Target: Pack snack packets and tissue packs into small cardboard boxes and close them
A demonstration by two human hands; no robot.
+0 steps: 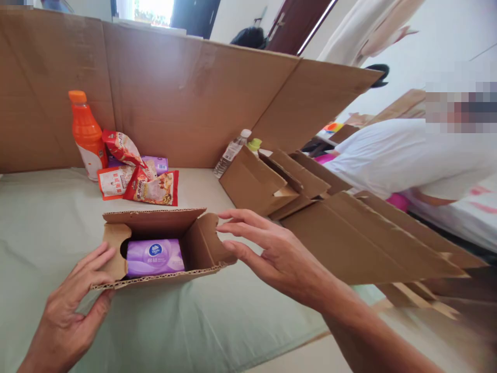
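Note:
A small open cardboard box [155,225] sits on a pale green cloth [46,223]. Inside it lies a purple tissue pack [154,257]. My left hand [73,305] rests at the box's front left corner, fingers spread against the flap, open. My right hand [267,246] hovers at the box's right flap, fingers stretched out and apart, the fingertips at the flap's edge, holding nothing.
At the back left stand an orange drink bottle [86,133], red snack packets [153,187] and another purple pack [157,163]. A clear water bottle [232,151] leans by folded cardboard boxes [279,181]. Tall cardboard sheets [186,98] wall the back. A person in white [407,155] is at the right.

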